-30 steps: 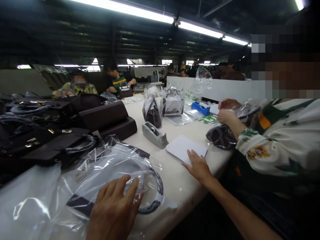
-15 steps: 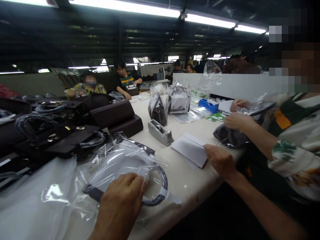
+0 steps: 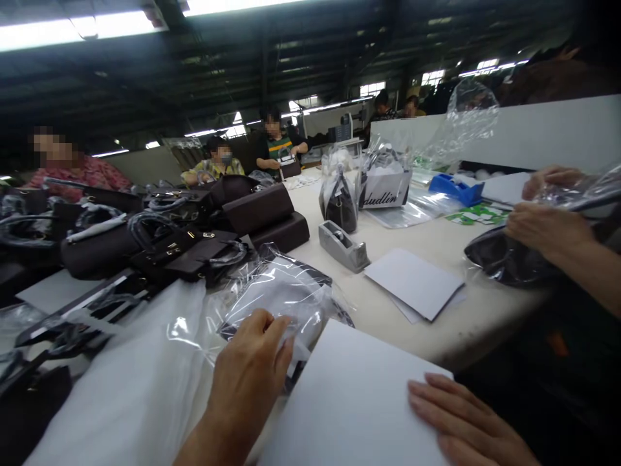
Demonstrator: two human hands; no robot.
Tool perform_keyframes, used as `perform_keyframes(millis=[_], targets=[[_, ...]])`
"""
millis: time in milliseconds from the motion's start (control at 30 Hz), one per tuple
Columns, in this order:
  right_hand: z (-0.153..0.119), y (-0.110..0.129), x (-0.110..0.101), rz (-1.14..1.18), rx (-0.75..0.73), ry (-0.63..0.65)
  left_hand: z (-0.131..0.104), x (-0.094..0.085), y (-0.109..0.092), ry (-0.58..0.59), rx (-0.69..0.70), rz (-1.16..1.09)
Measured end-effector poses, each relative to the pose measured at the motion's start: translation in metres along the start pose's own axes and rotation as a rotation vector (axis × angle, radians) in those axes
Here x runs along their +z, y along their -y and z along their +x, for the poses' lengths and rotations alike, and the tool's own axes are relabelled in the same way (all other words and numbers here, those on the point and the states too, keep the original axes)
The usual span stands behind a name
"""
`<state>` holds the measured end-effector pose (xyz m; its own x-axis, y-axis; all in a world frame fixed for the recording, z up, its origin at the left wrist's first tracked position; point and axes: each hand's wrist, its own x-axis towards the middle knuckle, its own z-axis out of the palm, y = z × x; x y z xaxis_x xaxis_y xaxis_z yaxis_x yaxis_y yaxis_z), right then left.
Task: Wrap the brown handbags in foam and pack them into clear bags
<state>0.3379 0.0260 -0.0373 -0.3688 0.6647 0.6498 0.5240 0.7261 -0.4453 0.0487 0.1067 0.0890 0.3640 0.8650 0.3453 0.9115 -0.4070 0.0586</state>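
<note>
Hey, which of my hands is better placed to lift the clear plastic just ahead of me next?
Probably your left hand: its fingers are at the near side of that clear plastic. Your right hand is farther off, on the large white sheet.

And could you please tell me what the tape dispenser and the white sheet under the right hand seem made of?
Tape dispenser: probably plastic, satin grey, with soft highlights on smooth edges.

White sheet: likely paper or card, matte, straight-edged and free of glare.
</note>
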Motion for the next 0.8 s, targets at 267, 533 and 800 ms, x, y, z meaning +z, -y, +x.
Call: perform_keyframes(millis=[267,533,800], targets=[[0.041,-0.038,0.021,-0.098,-0.161,-0.166,-0.025,0.004,0.005,0.047,0.035,-0.213],[0.088,-0.044,0.068,-0.189,-0.34,-0.005,-0.019,0.019,-0.019,-0.04,0.096,-0.174],[0.166,-0.055,0.105,-0.255,-0.312,-0.139,-0.027,0.042,-0.034,-0.187,0.153,-0.176]])
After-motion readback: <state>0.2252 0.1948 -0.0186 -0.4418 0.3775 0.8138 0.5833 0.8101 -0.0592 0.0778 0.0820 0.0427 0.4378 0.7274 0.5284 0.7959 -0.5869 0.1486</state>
